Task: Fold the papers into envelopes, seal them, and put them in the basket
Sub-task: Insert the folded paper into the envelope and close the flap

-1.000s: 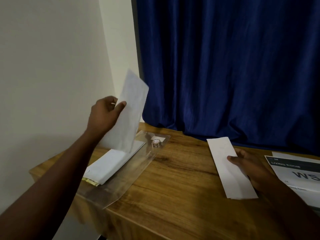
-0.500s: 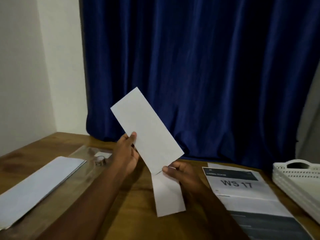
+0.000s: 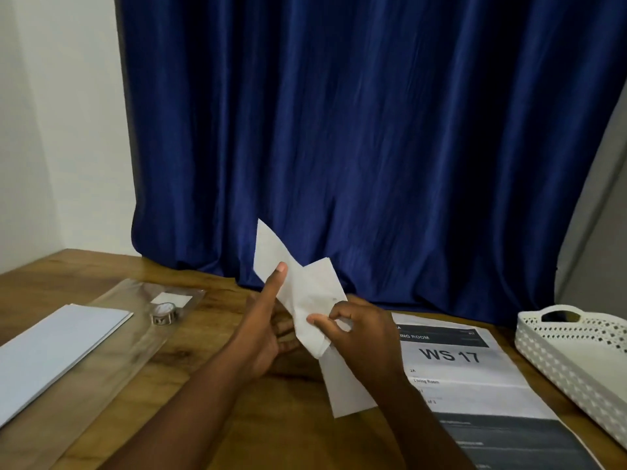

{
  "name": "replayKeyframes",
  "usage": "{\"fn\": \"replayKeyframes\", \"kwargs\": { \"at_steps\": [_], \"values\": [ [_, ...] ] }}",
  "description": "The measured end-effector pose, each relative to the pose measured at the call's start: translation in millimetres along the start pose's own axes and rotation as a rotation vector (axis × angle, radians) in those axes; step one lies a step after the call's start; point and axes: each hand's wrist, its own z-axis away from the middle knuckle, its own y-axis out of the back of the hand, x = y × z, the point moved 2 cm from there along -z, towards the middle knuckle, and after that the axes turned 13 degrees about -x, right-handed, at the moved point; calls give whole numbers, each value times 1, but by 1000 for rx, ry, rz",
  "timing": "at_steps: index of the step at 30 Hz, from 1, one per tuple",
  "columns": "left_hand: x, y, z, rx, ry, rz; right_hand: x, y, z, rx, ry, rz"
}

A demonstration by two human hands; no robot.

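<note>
A white envelope [image 3: 298,290] is held above the wooden table [image 3: 203,418], tilted, with its flap lifted toward the right. My left hand [image 3: 264,334] supports it from behind, thumb pressed on its front. My right hand [image 3: 356,330] pinches its lower right edge. Flat on the table under my right wrist lies a folded white paper [image 3: 346,391]. The white perforated basket [image 3: 573,354] stands at the far right.
A stack of white envelopes [image 3: 57,347] lies at the left on a clear plastic sleeve [image 3: 135,334], with a small roll of tape [image 3: 164,313] beside it. A printed sheet reading "WS 17" [image 3: 475,374] lies between my hands and the basket. A blue curtain hangs behind.
My left hand carried the envelope from the stack at the left to the middle. My right hand left the folded paper on the table and took the envelope's lower edge; the flap is now lifted.
</note>
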Motion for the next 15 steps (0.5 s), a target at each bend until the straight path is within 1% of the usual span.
{"fn": "replayKeyframes", "kwargs": {
  "at_steps": [1, 2, 3, 5, 8, 12, 15],
  "values": [
    [1, -5, 2, -27, 11, 1, -3, -1, 1, 43, 96, 188],
    [3, -8, 4, -42, 4, 15, -7, -2, 3, 56, 152, 312],
    [4, -11, 7, -39, -11, 56, -11, -3, 3, 44, 177, 368],
    [8, -17, 13, -27, -46, 191, -14, -7, 3, 13, 176, 393],
    [10, -17, 17, -23, -82, 309, -14, -12, 3, -34, 164, 330],
    [9, -11, 19, -60, -99, 372, -15, -7, 3, -176, 178, 122],
    [9, -6, 19, -104, -113, 404, -19, 0, 0, -278, 104, -87]
  ]
}}
